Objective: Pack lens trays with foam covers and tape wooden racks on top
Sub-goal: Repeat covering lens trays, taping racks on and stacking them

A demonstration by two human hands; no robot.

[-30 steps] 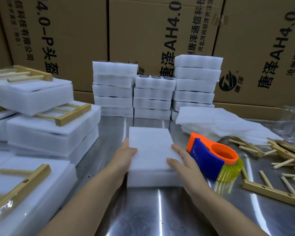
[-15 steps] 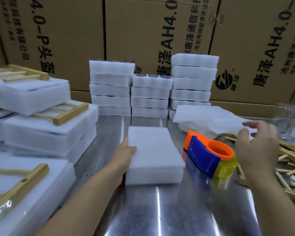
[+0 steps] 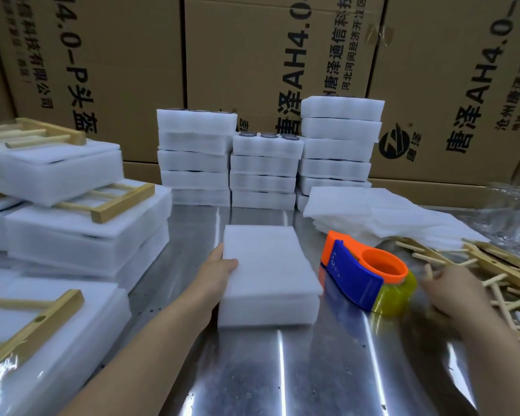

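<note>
Tray (image 3: 270,274) touches left hand's (image 3: 219,270) flat fingers; right hand's (image 3: 454,291) fingers, among racks (image 3: 505,262), too blurred.

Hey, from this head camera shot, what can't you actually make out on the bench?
Head view only.
Right hand: motion-blurred over the wooden racks; whether it grips one is unclear.
Covered tray: the foam cover hides its contents.
Left hand: its fingers are hidden behind the hand itself, at the tray's side.
Clear plastic: cut off by the right edge.
</note>
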